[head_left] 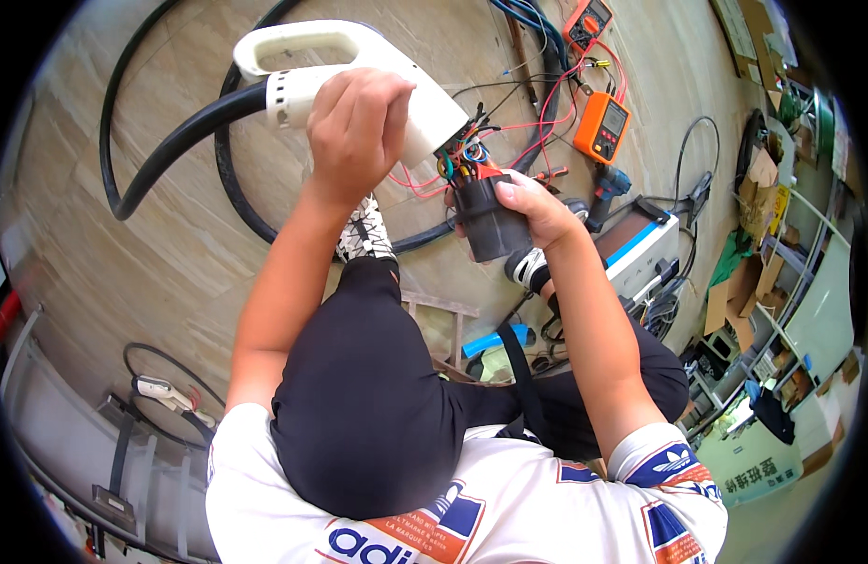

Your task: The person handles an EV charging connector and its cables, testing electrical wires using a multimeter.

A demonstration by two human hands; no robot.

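Observation:
A white EV charging gun housing [428, 105], with a loop handle and a thick black cable [185, 141], lies across the upper middle. My left hand [359, 122] is closed over the housing near the cable end. Its fingers are curled together, and what they hold, if anything, is hidden. To the right, my right hand [537, 211] grips the black round connector head [490, 221], thumb on top. The head is pulled out of the housing's open end. Several coloured wires [469, 160] bridge the gap between the two.
Two orange multimeters [603, 125] with red leads lie at the upper right. Nearby are a cordless drill [608, 188] and a white-and-blue box-shaped unit [641, 244] with cables. Cartons and shelving [735, 291] line the right side. Another white plug [161, 390] sits lower left.

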